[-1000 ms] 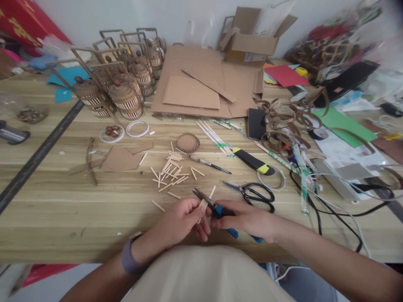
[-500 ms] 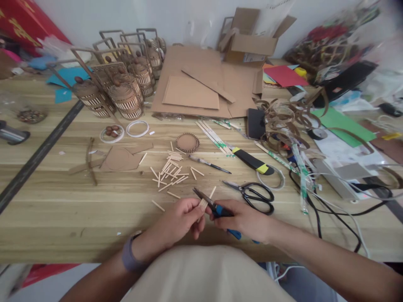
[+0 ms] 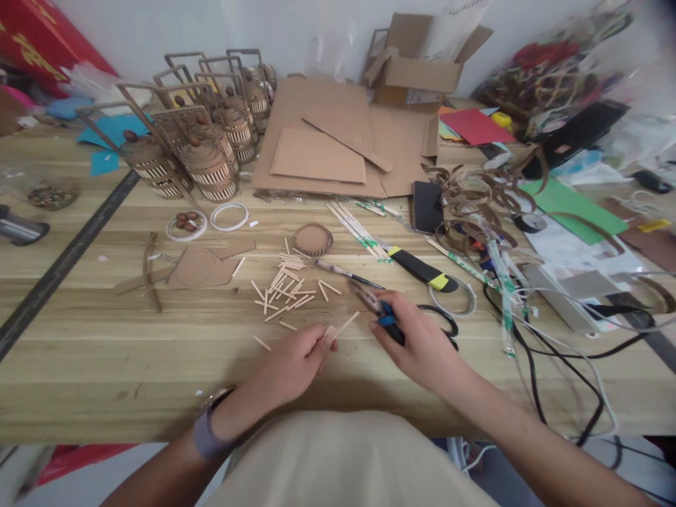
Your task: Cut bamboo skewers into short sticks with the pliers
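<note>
My left hand [image 3: 292,360] is closed on a small bundle of thin wooden sticks [image 3: 330,333], held low over the wooden table [image 3: 105,352] near its front edge. My right hand [image 3: 417,341] grips blue-handled pliers [image 3: 381,310], whose jaws point up and to the left, apart from the bundle. A loose wooden stick [image 3: 347,324] lies between the two hands. A scatter of cut sticks [image 3: 285,289] lies just beyond my left hand. Black scissors [image 3: 441,320] lie partly hidden behind my right hand.
Several woven lantern-like baskets [image 3: 205,158] stand at the back left. Flat cardboard sheets [image 3: 327,141] and an open box [image 3: 417,70] sit at the back. A yellow-black knife [image 3: 422,269], a phone [image 3: 427,205], curled brown strips [image 3: 475,201] and black cables [image 3: 554,380] crowd the right.
My right hand has lifted the pliers away from the stick bundle, up and to the right over the scissors. My left hand has dropped slightly with the bundle.
</note>
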The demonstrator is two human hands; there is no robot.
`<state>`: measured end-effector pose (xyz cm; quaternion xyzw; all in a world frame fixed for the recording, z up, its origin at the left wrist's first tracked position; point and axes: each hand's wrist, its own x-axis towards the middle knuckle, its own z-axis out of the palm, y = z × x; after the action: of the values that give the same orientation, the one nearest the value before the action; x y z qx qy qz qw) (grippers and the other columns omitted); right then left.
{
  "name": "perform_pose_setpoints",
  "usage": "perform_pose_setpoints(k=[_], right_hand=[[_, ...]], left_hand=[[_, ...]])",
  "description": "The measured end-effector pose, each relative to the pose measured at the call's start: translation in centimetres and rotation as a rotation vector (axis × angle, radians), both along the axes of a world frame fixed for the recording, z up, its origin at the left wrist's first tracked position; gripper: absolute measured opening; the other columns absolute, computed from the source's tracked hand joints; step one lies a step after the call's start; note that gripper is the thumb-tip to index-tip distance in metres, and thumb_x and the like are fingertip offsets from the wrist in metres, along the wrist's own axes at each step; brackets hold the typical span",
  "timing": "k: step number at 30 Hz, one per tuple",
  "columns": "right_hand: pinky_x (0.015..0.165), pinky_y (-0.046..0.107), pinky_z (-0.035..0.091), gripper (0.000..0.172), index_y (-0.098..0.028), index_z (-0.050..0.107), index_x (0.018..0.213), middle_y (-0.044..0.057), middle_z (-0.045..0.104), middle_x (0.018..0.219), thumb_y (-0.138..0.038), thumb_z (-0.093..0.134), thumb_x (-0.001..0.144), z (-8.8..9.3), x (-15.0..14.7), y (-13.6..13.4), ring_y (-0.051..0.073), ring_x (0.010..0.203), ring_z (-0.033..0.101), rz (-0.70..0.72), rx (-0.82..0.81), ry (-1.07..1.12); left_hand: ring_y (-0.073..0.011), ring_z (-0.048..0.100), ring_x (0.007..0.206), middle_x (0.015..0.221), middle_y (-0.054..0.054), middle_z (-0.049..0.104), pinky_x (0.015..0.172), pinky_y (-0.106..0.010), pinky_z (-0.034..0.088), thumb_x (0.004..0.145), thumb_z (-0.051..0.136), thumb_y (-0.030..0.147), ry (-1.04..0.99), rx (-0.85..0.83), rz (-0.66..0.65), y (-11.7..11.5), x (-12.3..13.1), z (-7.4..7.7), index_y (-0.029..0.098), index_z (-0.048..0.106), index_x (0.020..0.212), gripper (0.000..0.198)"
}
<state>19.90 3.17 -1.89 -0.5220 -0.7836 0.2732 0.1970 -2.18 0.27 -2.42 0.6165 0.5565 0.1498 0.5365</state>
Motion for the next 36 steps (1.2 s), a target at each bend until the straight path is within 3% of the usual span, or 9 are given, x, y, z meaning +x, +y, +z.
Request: perform_pose_setpoints(k=[3, 7, 10, 14, 18, 24, 28, 32, 36], right_hand=[[0.084, 0.041, 0.047, 0.012, -0.020, 0.054, 0.102, 0.015, 0.067, 0.105, -0.026, 0.050, 0.092, -0.5, -1.5, -0.6, 0.030, 0.101, 0.062, 0.168, 0.091, -0.103], [0.068, 0.035, 0.045, 0.008, -0.018, 0.053, 0.091, 0.012, 0.066, 0.086, -0.025, 0.050, 0.092, -1.2, -2.7, -0.9, 0.028, 0.081, 0.064, 0.135, 0.051, -0.319], [0.065, 0.031, 0.041, 0.007, -0.017, 0.053, 0.091, 0.011, 0.067, 0.086, -0.024, 0.051, 0.091, -1.1, -3.2, -0.8, 0.026, 0.079, 0.064, 0.087, -0.010, -0.385], [0.062, 0.029, 0.036, 0.007, -0.018, 0.053, 0.092, 0.011, 0.069, 0.086, -0.024, 0.052, 0.091, -0.8, -3.9, -0.6, 0.025, 0.079, 0.065, 0.044, -0.101, -0.446], [0.059, 0.029, 0.033, 0.009, -0.017, 0.053, 0.094, 0.012, 0.070, 0.088, -0.026, 0.051, 0.092, -1.0, -4.4, -0.4, 0.025, 0.078, 0.066, 0.022, -0.101, -0.464], [0.059, 0.029, 0.033, 0.011, -0.017, 0.054, 0.095, 0.013, 0.070, 0.089, -0.027, 0.052, 0.092, -1.0, -5.1, -0.2, 0.026, 0.080, 0.067, 0.012, -0.107, -0.474], [0.062, 0.030, 0.035, 0.008, -0.017, 0.055, 0.094, 0.014, 0.070, 0.090, -0.024, 0.053, 0.091, -1.1, -5.5, 0.2, 0.026, 0.083, 0.066, 0.014, -0.087, -0.485], [0.062, 0.028, 0.036, 0.007, -0.018, 0.054, 0.090, 0.009, 0.068, 0.085, -0.025, 0.055, 0.090, -1.0, -4.0, 1.0, 0.023, 0.076, 0.062, 0.123, -0.134, -0.306], [0.062, 0.025, 0.038, 0.012, -0.020, 0.053, 0.082, 0.001, 0.061, 0.076, -0.029, 0.055, 0.090, 0.3, -1.9, 1.6, 0.015, 0.068, 0.054, 0.377, -0.289, 0.027]], left_hand=[[-0.0239, 0.063, 0.081, 0.084, -0.007, 0.068, 0.074, -0.033, 0.043, 0.095, 0.041, 0.028, 0.119, 0.145, -0.057, -0.1, 0.7, -0.3, 0.021, 0.059, 0.084, 0.022], [-0.0295, 0.067, 0.095, 0.101, -0.014, 0.072, 0.084, -0.039, 0.045, 0.096, 0.037, 0.024, 0.213, 0.254, -0.115, -0.3, 1.1, -0.8, 0.019, 0.063, 0.099, 0.026], [-0.0318, 0.068, 0.085, 0.091, -0.016, 0.072, 0.079, -0.041, 0.046, 0.097, 0.036, 0.023, 0.318, 0.267, -0.136, -0.2, 1.3, -0.8, 0.018, 0.063, 0.099, 0.028], [-0.0305, 0.065, 0.069, 0.071, -0.012, 0.066, 0.072, -0.041, 0.046, 0.094, 0.039, 0.022, 0.414, 0.273, -0.065, 0.0, 1.6, -0.6, 0.020, 0.063, 0.085, 0.025], [-0.0298, 0.063, 0.066, 0.066, -0.011, 0.062, 0.070, -0.042, 0.045, 0.090, 0.040, 0.016, 0.441, 0.244, -0.020, 0.1, 1.6, -0.4, 0.021, 0.060, 0.080, 0.022], [-0.0283, 0.061, 0.067, 0.057, -0.005, 0.054, 0.075, -0.041, 0.044, 0.086, 0.045, 0.015, 0.293, 0.219, 0.099, 0.1, 1.6, -0.6, 0.023, 0.055, 0.072, 0.019], [-0.0308, 0.062, 0.067, 0.061, -0.008, 0.058, 0.075, -0.042, 0.042, 0.085, 0.043, 0.010, 0.391, 0.195, 0.087, 0.2, 1.6, -0.8, 0.021, 0.059, 0.076, 0.022], [-0.0259, 0.060, 0.070, 0.069, -0.006, 0.062, 0.071, -0.035, 0.040, 0.090, 0.048, 0.022, 0.199, 0.240, -0.035, 0.7, 0.0, -0.6, 0.023, 0.061, 0.076, 0.020], [-0.0182, 0.055, 0.067, 0.070, 0.000, 0.061, 0.064, -0.028, 0.038, 0.093, 0.049, 0.036, -0.103, 0.109, -0.218, 1.2, -2.0, 0.1, 0.023, 0.059, 0.071, 0.028]])
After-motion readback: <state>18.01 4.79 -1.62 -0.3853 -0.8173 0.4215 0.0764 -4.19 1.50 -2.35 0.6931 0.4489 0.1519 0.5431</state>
